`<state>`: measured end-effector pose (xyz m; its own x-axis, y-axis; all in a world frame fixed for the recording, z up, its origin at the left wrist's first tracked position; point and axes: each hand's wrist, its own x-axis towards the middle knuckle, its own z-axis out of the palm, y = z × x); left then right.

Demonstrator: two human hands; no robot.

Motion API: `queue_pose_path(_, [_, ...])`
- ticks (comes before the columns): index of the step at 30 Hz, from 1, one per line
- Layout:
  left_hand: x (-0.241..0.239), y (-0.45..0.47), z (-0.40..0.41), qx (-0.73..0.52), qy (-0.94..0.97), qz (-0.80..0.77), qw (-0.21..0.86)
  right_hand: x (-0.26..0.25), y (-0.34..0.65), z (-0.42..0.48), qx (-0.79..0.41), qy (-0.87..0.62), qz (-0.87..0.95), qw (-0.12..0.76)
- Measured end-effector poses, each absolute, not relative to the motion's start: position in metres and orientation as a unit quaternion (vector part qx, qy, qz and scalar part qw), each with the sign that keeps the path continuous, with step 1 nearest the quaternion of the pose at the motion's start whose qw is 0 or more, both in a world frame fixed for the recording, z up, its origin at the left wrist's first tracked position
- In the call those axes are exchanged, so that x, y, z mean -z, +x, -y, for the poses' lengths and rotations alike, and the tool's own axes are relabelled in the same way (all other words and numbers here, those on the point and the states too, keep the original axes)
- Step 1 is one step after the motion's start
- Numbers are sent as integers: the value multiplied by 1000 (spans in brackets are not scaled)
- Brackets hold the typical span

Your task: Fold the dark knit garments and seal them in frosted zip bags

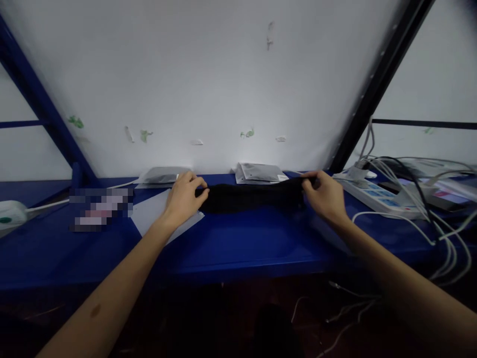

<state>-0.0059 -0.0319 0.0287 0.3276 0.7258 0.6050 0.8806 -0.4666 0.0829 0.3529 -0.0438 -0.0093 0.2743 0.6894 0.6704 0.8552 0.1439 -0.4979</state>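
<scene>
A long strip of black cloth (246, 198) is stretched sideways above the blue table (238, 243). My left hand (185, 198) pinches its left end between thumb and fingers, over a white sheet (151, 213). At the other end, my right hand (326, 195) grips the cloth in a similar pinch. The cloth sags slightly in the middle. What kind of garment or fabric piece it is, I cannot tell. Behind the cloth lie two flat grey plastic packets, a left packet (164, 174) and a right packet (261, 173), against the wall.
On the right sit a white power strip (383, 199) and a tangle of white cables (449, 243). A white plug-like device (11, 213) with a cable is at far left, near a blurred-out item (102, 210). The white wall (231, 89) rises behind; cables hang below the table edge.
</scene>
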Motion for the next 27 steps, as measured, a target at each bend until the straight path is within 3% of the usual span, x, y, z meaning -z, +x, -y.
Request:
queue_pose_path(5, [-17,-26,82,206,-881,425,25,26,373,99,113,-588,710,372])
queue_pose_path(10, [3,-41,103,194,-891,411,2,43,373,122,159,-527,794,257])
queue_pose_path(27, [7,-42,105,202,-895,397,18,48,366,124,77,-554,784,270])
